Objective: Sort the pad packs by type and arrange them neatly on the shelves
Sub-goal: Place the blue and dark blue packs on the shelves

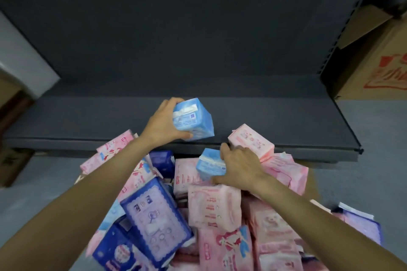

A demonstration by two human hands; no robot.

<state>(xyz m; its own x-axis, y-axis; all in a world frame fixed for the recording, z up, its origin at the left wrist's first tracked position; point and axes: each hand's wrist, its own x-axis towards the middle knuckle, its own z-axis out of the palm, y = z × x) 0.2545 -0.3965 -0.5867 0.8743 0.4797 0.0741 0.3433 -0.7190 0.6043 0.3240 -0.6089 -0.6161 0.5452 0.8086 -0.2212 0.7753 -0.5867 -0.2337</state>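
Body in view: two forearms and two hands, nothing else of the person. Left hand and right hand are both bare, no gloves. Both forearms are bare from the frame edge to the wrist; no sleeve or cuff shows anywhere along them. No watch, band or bracelet at either wrist, no rings on the fingers that show. Nails look short and unpainted where visible, though motion blur softens the detail. Arms are slim, and the wide-angle lens stretches them towards the lower corners. No marks, tape or plasters are discernible on the hands or forearms.
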